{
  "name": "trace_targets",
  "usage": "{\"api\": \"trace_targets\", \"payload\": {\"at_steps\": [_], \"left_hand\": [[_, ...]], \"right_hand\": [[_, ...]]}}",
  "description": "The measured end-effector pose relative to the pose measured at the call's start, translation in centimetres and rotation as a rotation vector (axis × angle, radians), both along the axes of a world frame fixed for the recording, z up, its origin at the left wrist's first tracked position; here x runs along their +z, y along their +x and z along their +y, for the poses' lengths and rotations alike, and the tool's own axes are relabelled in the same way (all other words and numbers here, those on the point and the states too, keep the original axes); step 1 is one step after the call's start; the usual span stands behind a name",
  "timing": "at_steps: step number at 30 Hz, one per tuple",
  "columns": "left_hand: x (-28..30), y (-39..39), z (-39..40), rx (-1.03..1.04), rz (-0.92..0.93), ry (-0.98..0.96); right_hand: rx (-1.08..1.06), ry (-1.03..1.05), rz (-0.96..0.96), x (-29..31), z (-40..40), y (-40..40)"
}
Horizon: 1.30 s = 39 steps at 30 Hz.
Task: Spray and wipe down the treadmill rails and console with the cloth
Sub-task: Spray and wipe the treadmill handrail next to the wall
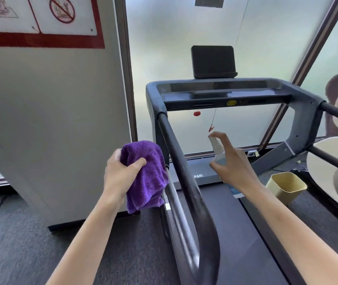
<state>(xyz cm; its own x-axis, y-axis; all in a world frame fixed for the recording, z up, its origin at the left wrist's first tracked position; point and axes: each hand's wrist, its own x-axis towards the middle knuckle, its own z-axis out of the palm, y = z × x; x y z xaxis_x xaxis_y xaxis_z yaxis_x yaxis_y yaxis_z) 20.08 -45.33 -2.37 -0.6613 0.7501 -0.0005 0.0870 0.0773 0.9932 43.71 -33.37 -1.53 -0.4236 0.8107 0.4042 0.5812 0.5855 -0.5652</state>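
Treadmill (221, 93), dark grey and U-framed, is filling my view, and I am taking its long black left handrail (184, 182) as my landmark. At the rail's far end the glossy black console (225, 89) is spanning the frame, with a black screen (213, 61) standing on top of it and a red safety clip (211, 128) dangling beneath on a cord. My left hand (120, 173) is hovering just left of the rail, fingers and thumb curling round a bunched purple microfibre cloth (145, 173); the cloth's hanging edge is lying against the rail's side, though I cannot tell whether it is truly touching. My right hand (234, 163) is sitting just right of the rail, gripping a small clear spray bottle (217, 149), index finger arching over its white nozzle, which is pointing towards the rail. Further right of the rail, a pale yellow square cup (285, 186) is standing beside the belt.
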Motion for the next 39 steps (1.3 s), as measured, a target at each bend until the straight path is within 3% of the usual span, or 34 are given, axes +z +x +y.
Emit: {"api": "trace_targets", "payload": {"at_steps": [15, 27, 30, 34, 39], "left_hand": [[-0.9, 2.4, -1.0, 0.046, -0.011, 0.018], [-1.5, 3.9, 0.1, 0.056, -0.095, 0.037], [-1.3, 4.1, 0.4, 0.062, -0.205, 0.111], [-1.4, 6.3, 1.2, -0.024, -0.534, 0.157], [-2.4, 10.5, 2.8, -0.089, -0.561, 0.193]], "right_hand": [[0.115, -0.029, -0.004, -1.8, -2.3, 5.2], [0.125, -0.031, 0.082, -3.3, -1.1, 4.9], [0.144, -0.047, 0.118, -2.9, -0.7, 4.1], [0.176, -0.052, 0.149, -3.0, -0.3, 3.3], [0.188, -0.074, 0.172, -4.1, 0.3, 3.1]]}}
